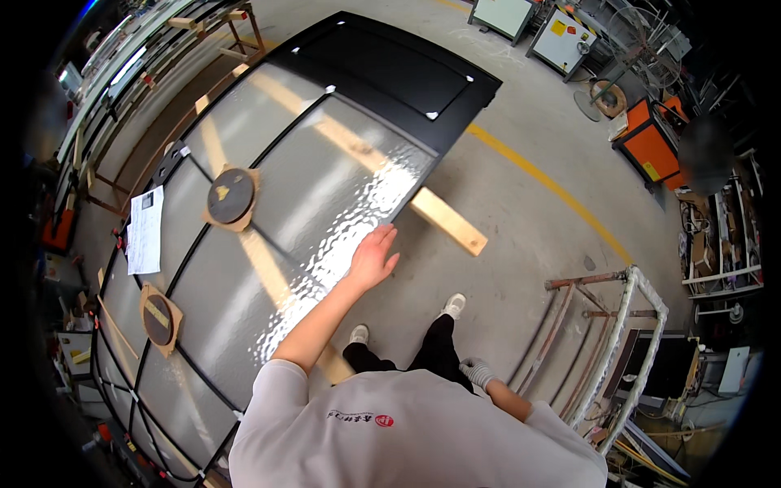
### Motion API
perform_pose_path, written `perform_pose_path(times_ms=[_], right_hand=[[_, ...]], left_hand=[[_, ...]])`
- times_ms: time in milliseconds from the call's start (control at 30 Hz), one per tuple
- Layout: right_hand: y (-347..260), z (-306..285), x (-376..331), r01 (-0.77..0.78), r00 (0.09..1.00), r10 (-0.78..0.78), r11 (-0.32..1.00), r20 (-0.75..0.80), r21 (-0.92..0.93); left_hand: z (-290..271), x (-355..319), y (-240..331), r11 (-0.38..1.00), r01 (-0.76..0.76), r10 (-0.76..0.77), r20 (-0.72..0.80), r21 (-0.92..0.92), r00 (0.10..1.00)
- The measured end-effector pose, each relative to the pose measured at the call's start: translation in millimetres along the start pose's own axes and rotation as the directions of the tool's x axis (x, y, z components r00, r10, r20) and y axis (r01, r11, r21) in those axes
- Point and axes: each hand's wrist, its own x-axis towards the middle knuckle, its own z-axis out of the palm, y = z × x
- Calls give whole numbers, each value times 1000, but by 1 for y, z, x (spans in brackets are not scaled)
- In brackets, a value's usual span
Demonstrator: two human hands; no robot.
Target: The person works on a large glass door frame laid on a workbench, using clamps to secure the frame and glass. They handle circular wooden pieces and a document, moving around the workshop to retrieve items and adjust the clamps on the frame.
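Note:
My left hand point(374, 259), bare, reaches over the near right edge of a large framed glass panel point(289, 154). Its fingers are stretched out close together at the panel's dark rim, the thumb apart, with nothing held. My right hand point(477, 372) wears a grey-white knit glove and hangs low beside my leg, away from the panel. How far its fingers curl is unclear. Black strips cross the grey, shiny panel, and a black section point(390, 69) forms its far end. Two round dark discs on brown square pads, a nearer disc point(158, 319) and a farther disc point(231, 198), lie on it.
A wooden beam point(451, 221) juts out from under the panel's right edge. A paper sheet point(146, 232) lies on the panel's left side. To my right stands a metal frame rack point(634, 285). Farther off are an orange machine point(649, 142) and a fan point(630, 49).

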Motion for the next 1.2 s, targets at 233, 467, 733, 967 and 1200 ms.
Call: perform_pose_path(times_ms=[233, 467, 733, 967, 1200], right_hand=[[75, -150, 83, 71, 993, -61, 993, -96, 100], [118, -332, 126, 109, 963, -50, 971, -266, 212], [109, -496, 214, 206, 960, -138, 939, -245, 277], [163, -671, 302, 31, 957, 56, 955, -284, 295], [309, -734, 362, -114, 859, 440, 663, -261, 740]], left_hand=[[111, 155, 52, 979, -86, 77, 55, 184, 996], [240, 203, 110, 968, -154, -69, 800, 198, 596], [335, 289, 93, 947, 18, -314, 910, 321, 271], [463, 565, 70, 995, -58, 99, 875, -82, 475], [625, 780, 138, 891, -437, -213, 965, 126, -154]])
